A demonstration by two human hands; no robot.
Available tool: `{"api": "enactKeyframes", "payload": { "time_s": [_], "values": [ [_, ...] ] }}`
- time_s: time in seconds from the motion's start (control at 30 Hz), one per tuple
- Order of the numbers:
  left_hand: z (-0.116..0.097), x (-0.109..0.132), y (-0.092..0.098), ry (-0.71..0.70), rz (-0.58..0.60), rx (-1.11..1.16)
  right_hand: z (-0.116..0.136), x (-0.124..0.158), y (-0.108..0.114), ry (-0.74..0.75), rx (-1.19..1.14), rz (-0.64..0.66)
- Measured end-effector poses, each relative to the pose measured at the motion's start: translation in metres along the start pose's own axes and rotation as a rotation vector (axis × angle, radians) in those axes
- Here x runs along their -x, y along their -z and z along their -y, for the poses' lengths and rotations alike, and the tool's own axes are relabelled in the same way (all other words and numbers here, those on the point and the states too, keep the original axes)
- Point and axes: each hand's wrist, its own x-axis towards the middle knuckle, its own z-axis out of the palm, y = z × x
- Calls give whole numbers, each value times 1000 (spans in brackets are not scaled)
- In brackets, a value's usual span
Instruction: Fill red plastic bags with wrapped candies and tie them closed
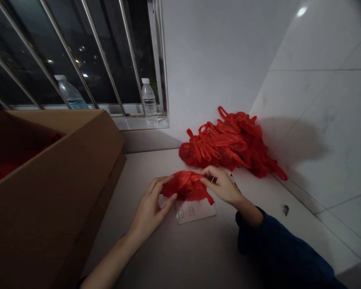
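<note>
A crumpled red plastic bag [186,185] is between my two hands above the white surface. My left hand [153,202] holds its left end, with the thumb at the lower edge and the fingers behind it. At the upper right, my right hand [222,184] pinches a twisted part of the bag between thumb and fingers. One short red end hangs down on the right side. Under the bag lies a sheet of paper [195,216] with handwritten lines, partly covered by it. Whether the bag contains anything cannot be seen.
Against the back wall lies a heap of red plastic bags [228,140]. A large cardboard box [87,160] with red material inside stands on the left. Two plastic bottles, one clear [149,102] and one bluish [70,94], are by the barred window. A small dark object [285,210] lies right.
</note>
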Motion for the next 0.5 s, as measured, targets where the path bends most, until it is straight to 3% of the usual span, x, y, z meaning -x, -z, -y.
{"api": "enactKeyframes", "payload": {
  "time_s": [0.13,0.27,0.37,0.5],
  "values": [
    [3,-12,-21,-49,38,-147,-7,13,-26,-47,44,73],
    [4,-28,-30,-63,131,-240,-2,16,-26,-60,91,53],
    [11,-34,-25,-12,166,-185,-4,20,-19,-61,113,-21],
    [31,-30,-5,125,8,-48,-21,33,-4,-124,141,-185]
  ]
}}
